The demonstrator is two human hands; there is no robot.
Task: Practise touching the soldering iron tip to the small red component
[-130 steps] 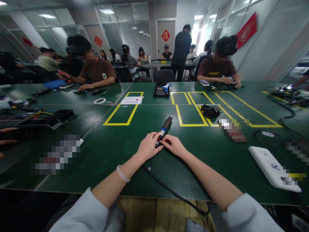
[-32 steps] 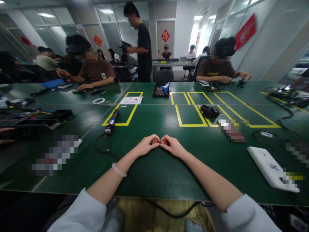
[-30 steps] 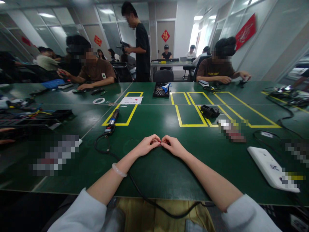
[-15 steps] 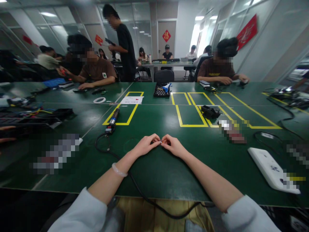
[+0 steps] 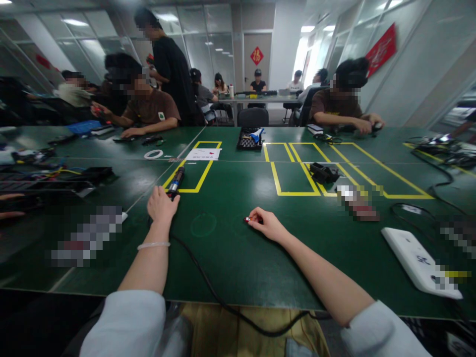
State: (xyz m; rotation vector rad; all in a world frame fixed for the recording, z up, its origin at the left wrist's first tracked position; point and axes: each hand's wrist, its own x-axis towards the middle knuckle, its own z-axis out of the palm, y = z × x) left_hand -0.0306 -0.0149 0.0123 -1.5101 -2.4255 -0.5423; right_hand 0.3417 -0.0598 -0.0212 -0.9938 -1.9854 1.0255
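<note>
My left hand [image 5: 162, 204] is over the near end of a black cylindrical corded tool [image 5: 176, 181] with a blue and silver band. Its thumb and fingers are apart around that end, and I see no firm grip; the hand hides part of the tool and its cable. Above the middle of the green table, my right hand [image 5: 266, 223] pinches a tiny red and white piece [image 5: 247, 219] between thumb and fingertips. The piece is too small to name. A black cable [image 5: 201, 270] runs from near my left hand over the table's front edge.
Yellow tape outlines [image 5: 297, 193] mark the green table [image 5: 230, 277]. A black part [image 5: 324, 172] and a white power bank-like slab [image 5: 418, 260] are on the right. Farther back stand a black tray [image 5: 249, 140], a paper sheet [image 5: 204, 154] and a tape ring [image 5: 153, 154]. Co-workers sit opposite.
My left hand has left my right hand and moved left to the corded tool. My right hand stays put, its small piece now showing. A standing person behind has shifted left.
</note>
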